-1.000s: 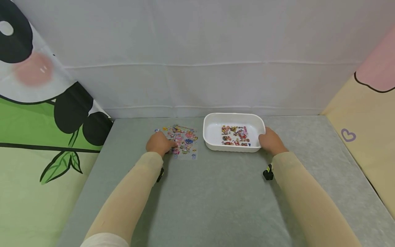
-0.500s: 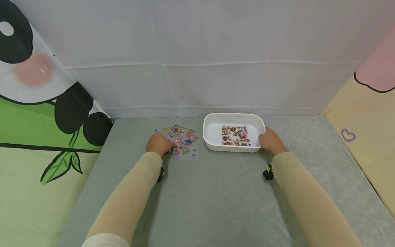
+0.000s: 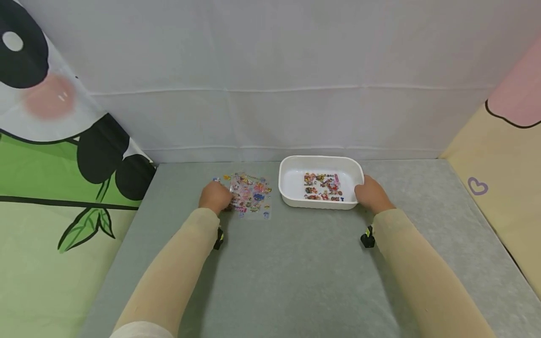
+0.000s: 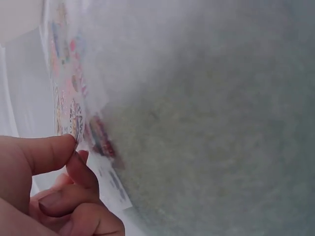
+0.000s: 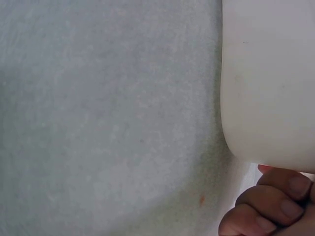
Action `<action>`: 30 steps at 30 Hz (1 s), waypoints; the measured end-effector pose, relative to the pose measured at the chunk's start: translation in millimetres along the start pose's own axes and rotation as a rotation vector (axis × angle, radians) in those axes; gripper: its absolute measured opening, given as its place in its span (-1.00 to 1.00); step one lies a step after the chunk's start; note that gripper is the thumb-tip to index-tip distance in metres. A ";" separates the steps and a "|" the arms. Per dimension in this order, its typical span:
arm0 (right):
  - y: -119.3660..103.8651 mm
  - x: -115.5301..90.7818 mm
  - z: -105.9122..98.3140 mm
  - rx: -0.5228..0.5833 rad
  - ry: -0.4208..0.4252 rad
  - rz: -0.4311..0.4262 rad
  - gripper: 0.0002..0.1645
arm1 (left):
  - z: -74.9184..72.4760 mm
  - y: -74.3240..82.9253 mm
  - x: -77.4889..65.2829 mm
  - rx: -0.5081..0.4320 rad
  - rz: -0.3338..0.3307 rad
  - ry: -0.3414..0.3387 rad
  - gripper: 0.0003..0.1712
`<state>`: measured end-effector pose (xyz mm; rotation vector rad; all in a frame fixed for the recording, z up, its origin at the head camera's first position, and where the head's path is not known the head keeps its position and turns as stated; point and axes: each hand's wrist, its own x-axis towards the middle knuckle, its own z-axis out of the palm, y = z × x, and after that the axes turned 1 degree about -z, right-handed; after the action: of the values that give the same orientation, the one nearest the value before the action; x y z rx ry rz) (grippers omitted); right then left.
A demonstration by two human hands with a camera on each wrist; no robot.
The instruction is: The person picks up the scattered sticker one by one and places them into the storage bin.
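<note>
Thumb and index finger of my left hand pinch the near-left edge of a clear sticker sheet printed with small colourful figures. In the left wrist view this sheet stands partly raised off the table, and another printed sheet lies beneath it. To the right is a white rectangular tray, with colourful stickers lying flat inside. My right hand holds the tray's right end. In the right wrist view its curled fingers are at the tray's corner; the thumb is hidden there.
A grey cloth-like surface covers the table. Behind it rises a white curtain. Printed panels flank the table, a green one on the left and a yellow one on the right.
My left hand has drawn slightly left and the pinched sheet's edge has come up from the table. The right hand and the tray keep their place.
</note>
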<state>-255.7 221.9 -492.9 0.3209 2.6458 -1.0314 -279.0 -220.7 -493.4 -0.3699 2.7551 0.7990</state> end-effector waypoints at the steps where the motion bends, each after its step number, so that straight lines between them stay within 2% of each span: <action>1: -0.3 -0.2 0.2 0.003 0.000 0.003 -0.25 | -0.4 -0.5 1.0 -0.017 -0.004 -0.006 -0.60; 5: -1.0 -1.6 -0.6 0.006 -0.006 0.011 -0.26 | -3.0 0.2 2.5 -0.038 -0.017 -0.018 -0.61; 10: -0.3 -1.6 -0.6 -0.004 -0.001 0.000 -0.26 | -8.8 3.6 -3.0 -0.046 -0.038 -0.033 -0.67; 18: -0.6 -2.5 -0.2 0.000 0.005 -0.006 -0.25 | -12.7 2.2 -3.9 -0.034 -0.006 -0.042 -0.63; 26: -2.2 -3.4 -0.3 0.009 0.005 0.000 -0.25 | -15.0 -0.1 -1.8 -0.135 -0.013 -0.073 -0.65; 30: -2.2 -3.5 -0.4 0.006 0.005 -0.005 -0.25 | -17.0 -0.2 -3.2 -0.158 -0.002 -0.085 -0.57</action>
<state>-253.2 220.2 -490.1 0.3186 2.6497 -1.0415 -278.8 -229.7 -478.6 -0.3590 2.6206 1.0113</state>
